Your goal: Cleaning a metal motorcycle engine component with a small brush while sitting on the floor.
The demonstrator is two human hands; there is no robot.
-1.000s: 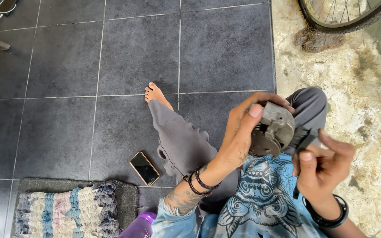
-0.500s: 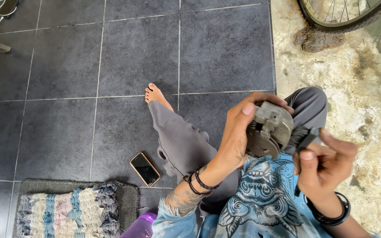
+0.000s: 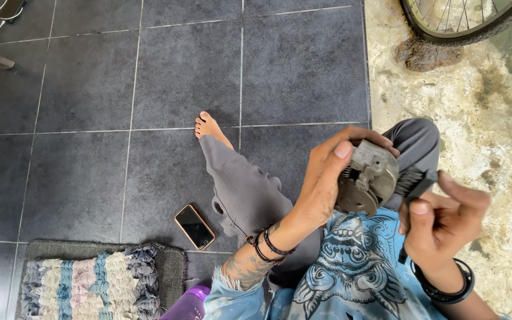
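Observation:
My left hand (image 3: 325, 172) grips a grimy grey metal engine part (image 3: 367, 178) with a round face and small springs, holding it up over my lap with the thumb on its top edge. My right hand (image 3: 442, 222) is just to its right, pinching a small dark brush-like tool (image 3: 417, 186) whose head rests against the part's right side. Black bracelets sit on both wrists. I am seated on the floor in grey trousers and a blue printed shirt, one bare foot (image 3: 208, 127) stretched out over the tiles.
A phone (image 3: 195, 227) lies face up on the dark floor tiles by my leg. A striped rag mat (image 3: 90, 284) and a purple bottle cap (image 3: 189, 302) are at the lower left. A bicycle wheel (image 3: 463, 21) stands on rough concrete at the top right.
The left hand has tilted the metal part slightly, thumb shifting along its top. The right hand with the tool has stayed close beside it.

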